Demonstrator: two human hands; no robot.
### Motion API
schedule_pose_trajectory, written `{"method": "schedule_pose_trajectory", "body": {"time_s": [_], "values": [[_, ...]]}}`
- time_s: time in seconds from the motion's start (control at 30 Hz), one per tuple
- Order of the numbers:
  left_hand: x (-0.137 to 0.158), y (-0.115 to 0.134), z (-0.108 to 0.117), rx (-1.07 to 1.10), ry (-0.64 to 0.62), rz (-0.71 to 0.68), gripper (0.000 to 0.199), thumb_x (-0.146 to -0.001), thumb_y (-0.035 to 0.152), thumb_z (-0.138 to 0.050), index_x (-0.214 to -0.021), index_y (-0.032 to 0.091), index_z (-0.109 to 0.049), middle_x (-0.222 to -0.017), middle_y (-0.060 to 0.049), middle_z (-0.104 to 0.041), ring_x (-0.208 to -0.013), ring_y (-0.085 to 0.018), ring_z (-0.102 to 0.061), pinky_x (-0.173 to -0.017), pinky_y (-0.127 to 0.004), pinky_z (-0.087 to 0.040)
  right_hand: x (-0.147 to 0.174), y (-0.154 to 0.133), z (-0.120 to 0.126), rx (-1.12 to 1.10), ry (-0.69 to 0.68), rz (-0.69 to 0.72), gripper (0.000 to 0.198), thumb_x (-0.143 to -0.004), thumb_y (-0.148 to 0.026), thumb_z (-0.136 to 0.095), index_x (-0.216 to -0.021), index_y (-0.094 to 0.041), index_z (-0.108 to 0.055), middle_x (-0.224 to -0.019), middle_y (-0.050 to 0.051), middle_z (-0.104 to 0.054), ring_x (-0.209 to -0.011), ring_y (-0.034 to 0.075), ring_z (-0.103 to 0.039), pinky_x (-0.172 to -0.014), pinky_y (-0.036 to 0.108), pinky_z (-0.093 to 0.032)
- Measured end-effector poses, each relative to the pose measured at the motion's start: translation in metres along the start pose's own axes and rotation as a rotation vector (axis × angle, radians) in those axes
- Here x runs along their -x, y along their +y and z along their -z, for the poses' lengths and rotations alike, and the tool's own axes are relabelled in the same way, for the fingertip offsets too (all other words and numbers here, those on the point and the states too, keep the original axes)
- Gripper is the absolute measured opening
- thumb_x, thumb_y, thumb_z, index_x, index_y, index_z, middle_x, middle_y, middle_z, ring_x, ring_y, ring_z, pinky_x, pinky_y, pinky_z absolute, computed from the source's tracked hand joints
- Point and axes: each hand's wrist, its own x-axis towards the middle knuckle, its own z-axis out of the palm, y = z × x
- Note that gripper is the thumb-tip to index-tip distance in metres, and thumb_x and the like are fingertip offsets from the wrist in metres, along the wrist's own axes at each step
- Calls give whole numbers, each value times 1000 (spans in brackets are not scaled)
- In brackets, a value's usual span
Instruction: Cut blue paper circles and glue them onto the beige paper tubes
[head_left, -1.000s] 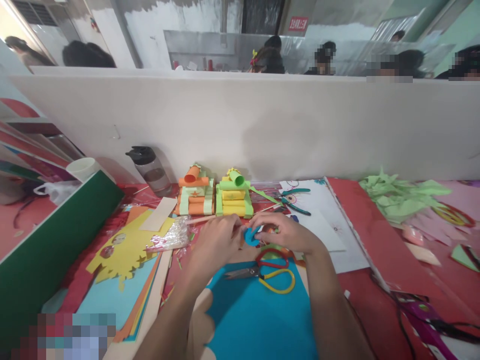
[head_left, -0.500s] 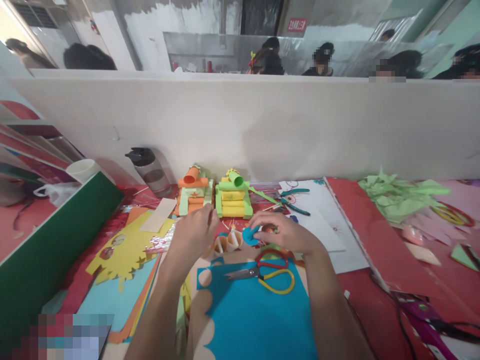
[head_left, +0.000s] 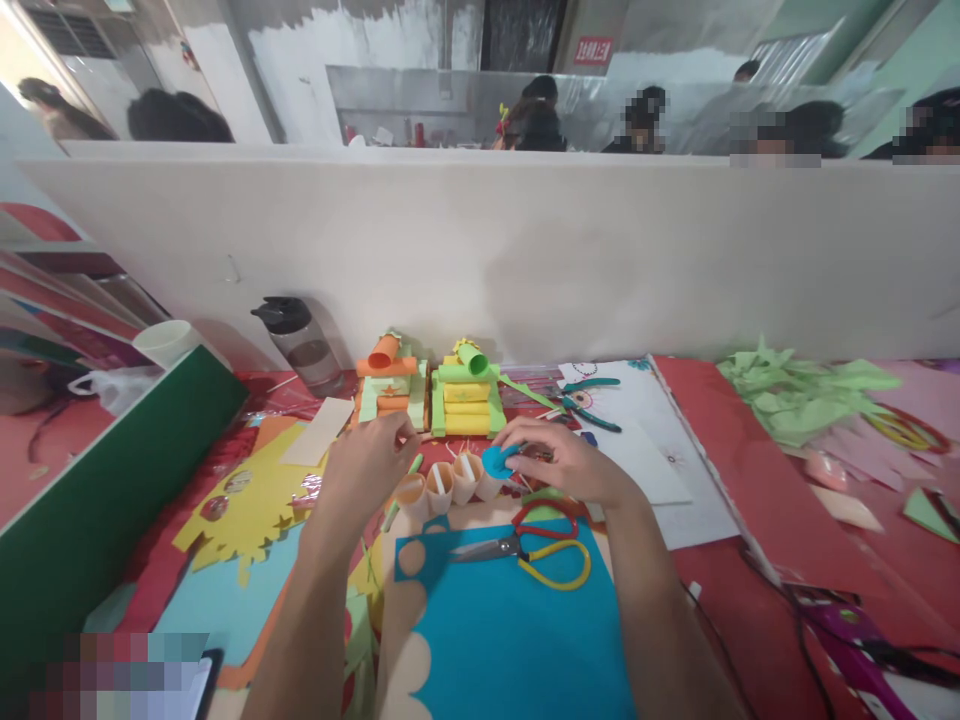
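Note:
My right hand [head_left: 566, 462] pinches a small round blue paper piece [head_left: 496, 462] between thumb and fingers. It is held over the right end of a row of peach paper rolls [head_left: 440, 484], which stand upright with white strips inside some of them. My left hand [head_left: 375, 452] hovers to the left of the rolls with its fingers drawn together; whether anything is between the fingertips I cannot make out. Below both hands lies a blue sheet [head_left: 517, 640] with scalloped cuts along its left edge. Scissors [head_left: 510, 546] with red and yellow handles rest on it.
Two paper tank models, one orange [head_left: 388, 385] and one yellow-green [head_left: 466, 395], stand behind the rolls. A water bottle [head_left: 300, 345] leans at the partition. Pliers [head_left: 589, 400] lie on white sheets. Yellow cut paper [head_left: 255, 500] is at left, green scraps [head_left: 795, 390] at right.
My left hand has shifted a little left and down, uncovering more of the paper rolls. My right hand keeps the blue piece in nearly the same place.

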Motion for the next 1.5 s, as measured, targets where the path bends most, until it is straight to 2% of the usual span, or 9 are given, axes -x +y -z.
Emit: {"method": "schedule_pose_trajectory", "body": {"time_s": [0.17,0.37,0.53,0.77,1.0,1.13,1.23,1.43,1.5], "values": [[0,0,0,-4,34,-6,17,-90,37,-52,-78,27,-56,-81,1,-73,-79,-25,-64,-62,-29,-28,-1,0,0,-32,21,-17,16,-93,-31,-64,-102,-22,-73,-115,8,-68,-105,22,-66,-84,31,-54],[0,-1,-2,-9,18,-41,34,-101,36,-33,-93,28,-65,-91,-4,-75,-85,-27,-66,-61,-30,-29,-3,2,-1,-59,46,22,15,-93,-31,-65,-103,-22,-73,-114,7,-68,-103,22,-66,-84,32,-55],[8,11,6,181,64,-124,43,-103,48,-30,-102,26,-67,-91,-5,-74,-85,-26,-67,-67,-30,-37,-3,-10,-6,-47,214,159,11,-93,-25,-65,-96,-22,-76,-97,5,-68,-92,19,-66,-79,30,-54],[24,37,11,709,-119,-321,40,-96,54,-50,-122,26,-63,-96,-3,-75,-93,-22,-69,-77,-29,-50,-3,-33,-31,253,402,509,26,-95,-12,-59,-104,-29,-76,-97,4,-72,-89,20,-62,-81,35,-51],[18,35,7,919,-212,-297,27,-86,35,-69,-108,21,-65,-86,-2,-71,-73,-16,-66,-64,-26,-52,-4,-31,-32,335,433,566,33,-97,-12,-57,-117,-33,-73,-98,4,-71,-87,19,-61,-79,34,-51],[16,28,7,867,-195,-286,28,-85,36,-69,-109,22,-67,-86,-2,-70,-75,-17,-66,-66,-27,-52,0,-31,-24,353,403,543,27,-97,-15,-58,-114,-30,-73,-100,5,-73,-89,20,-63,-81,35,-51],[13,21,7,740,-131,-256,27,-88,35,-65,-112,24,-68,-90,-3,-71,-83,-18,-66,-71,-28,-50,7,-32,-8,348,423,346,16,-97,-24,-60,-105,-26,-73,-98,5,-73,-91,21,-65,-82,34,-51],[6,7,6,603,-43,-275,22,-95,37,-50,-88,20,-63,-80,-2,-67,-74,-17,-60,-68,-28,-46,40,19,40,504,165,-574,22,-90,-45,-61,-93,-24,-64,-76,1,-71,-63,18,-62,-56,27,-40],[4,3,5,588,-37,-272,22,-95,38,-48,-86,20,-58,-77,0,-64,-70,-16,-58,-66,-27,-44,54,47,49,549,125,-769,27,-87,-49,-60,-84,-22,-61,-69,1,-70,-62,18,-63,-56,27,-37]]}}
